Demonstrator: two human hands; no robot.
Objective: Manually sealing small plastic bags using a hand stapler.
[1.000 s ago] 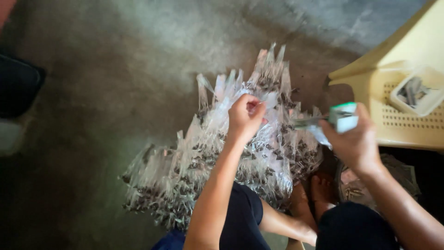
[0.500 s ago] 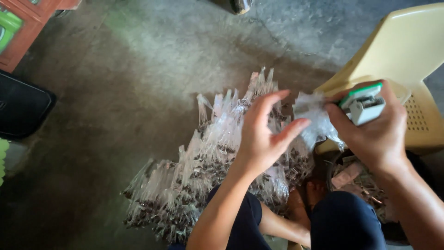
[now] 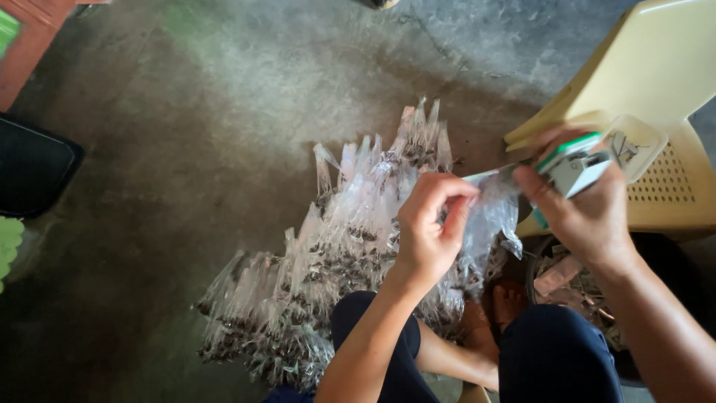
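2 hands up over concrete floor: left hand fingers pinch small clear plastic bag; right hand grips green-and-white stapler touching bag's top. Pile of filled clear packets below.

Single head-worn view, steeply downward, close above the hands.

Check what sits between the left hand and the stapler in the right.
In the head view, only the clear plastic bag spans from left hand to stapler in right hand.
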